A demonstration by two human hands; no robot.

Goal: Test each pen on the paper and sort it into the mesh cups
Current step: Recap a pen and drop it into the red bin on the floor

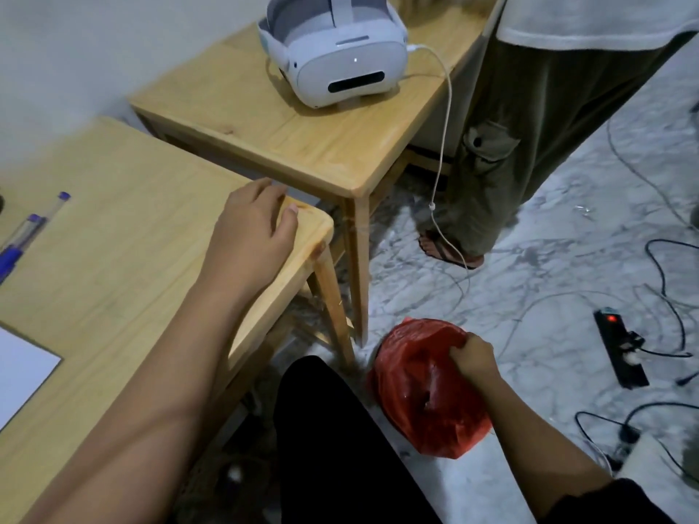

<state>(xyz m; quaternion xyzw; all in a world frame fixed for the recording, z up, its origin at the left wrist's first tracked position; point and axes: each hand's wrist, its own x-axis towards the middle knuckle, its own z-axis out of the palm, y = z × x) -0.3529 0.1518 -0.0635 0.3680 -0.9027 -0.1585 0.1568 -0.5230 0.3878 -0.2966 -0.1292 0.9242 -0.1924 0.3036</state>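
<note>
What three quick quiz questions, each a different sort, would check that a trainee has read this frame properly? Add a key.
1. True or false: the left hand is writing on the paper.
2. Multiple choice: the right hand grips A) a pen, B) the red plastic bag, C) the headset.
3. Fill in: the blue pens lie on the near wooden table, at the ___ edge of the view.

Key
1. False; it rests open at the table's far corner, away from the paper.
2. B; the fingers pinch the bag's top, down on the floor.
3. Left.
</note>
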